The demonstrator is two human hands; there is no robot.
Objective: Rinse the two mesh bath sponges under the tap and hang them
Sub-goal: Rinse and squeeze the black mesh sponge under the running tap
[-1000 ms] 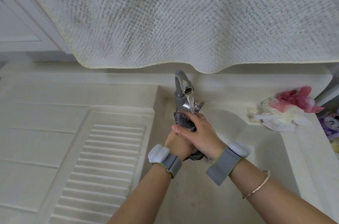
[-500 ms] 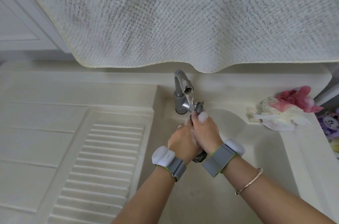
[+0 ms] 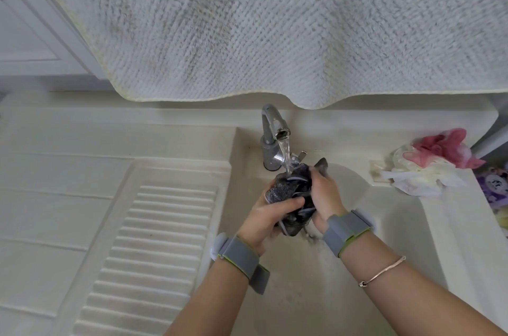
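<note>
A dark grey mesh sponge [image 3: 291, 190] is held over the sink basin [image 3: 395, 225], right under the running stream from the chrome tap [image 3: 270, 126]. My left hand [image 3: 268, 218] grips its lower left side with the thumb across the front. My right hand [image 3: 324, 198] grips its right side. A second sponge, pink and white [image 3: 434, 159], lies on the sink's right ledge, apart from both hands.
A ribbed draining board [image 3: 154, 247] fills the counter to the left of the basin. A large white towel [image 3: 275, 24] hangs overhead, its hem just above the tap. Purple packaging [image 3: 493, 187] sits at the far right edge.
My hands have parted from a tight squeeze, exposing more of the grey sponge under the water. The left hand has dropped lower and the right has shifted to the sponge's right side.
</note>
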